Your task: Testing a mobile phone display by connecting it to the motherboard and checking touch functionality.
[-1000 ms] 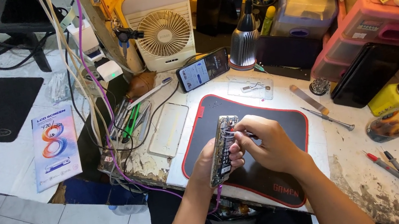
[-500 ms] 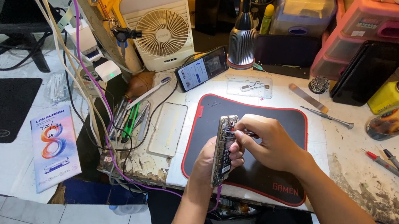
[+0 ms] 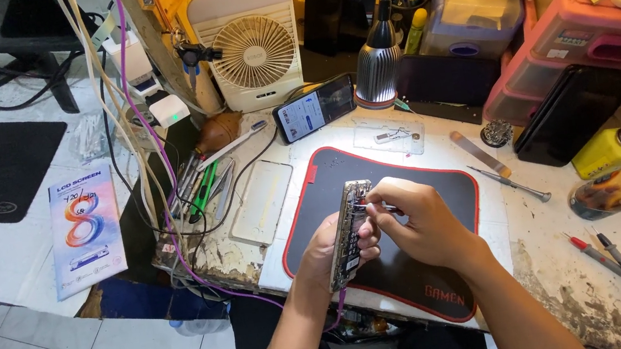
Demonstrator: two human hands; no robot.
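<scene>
2 hands, opened phone [image 3: 347,230] gripped in left hand [image 3: 330,246], right fingertips [image 3: 375,198] touching

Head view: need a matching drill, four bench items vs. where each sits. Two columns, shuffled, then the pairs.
Things:
1. opened phone
2. small fan
3. screwdriver
4. lit phone

Places:
A. propped on the bench in front of the fan
B. lying on the bench right of the black mat
C. held on edge in the left hand, right hand working at its upper part
D. upright at the back of the bench, left of the lamp

Pairs: 1-C, 2-D, 3-B, 4-A
</scene>
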